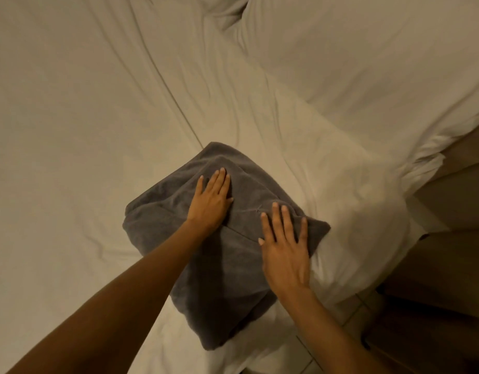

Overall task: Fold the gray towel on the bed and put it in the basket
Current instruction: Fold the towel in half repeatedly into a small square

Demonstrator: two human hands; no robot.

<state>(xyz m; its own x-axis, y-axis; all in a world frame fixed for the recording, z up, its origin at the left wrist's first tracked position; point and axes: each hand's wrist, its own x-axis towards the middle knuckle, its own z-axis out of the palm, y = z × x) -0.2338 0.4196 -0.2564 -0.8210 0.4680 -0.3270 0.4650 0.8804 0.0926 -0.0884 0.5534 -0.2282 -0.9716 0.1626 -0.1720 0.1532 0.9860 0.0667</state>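
Note:
The gray towel [222, 279] lies folded into a thick, roughly square stack near the bed's near edge. My left hand [211, 201] rests flat on its upper middle, fingers spread and pointing away from me. My right hand [285, 252] lies flat on the towel's right side, fingers spread close to the right corner. Neither hand grips the cloth. No basket is in view.
The bed [98, 117] is covered with a wrinkled white sheet. A rumpled white duvet [354, 90] lies across the right side. The bed's edge falls off at the right, with tiled floor [349, 314] and a dark piece of furniture [435, 319] below.

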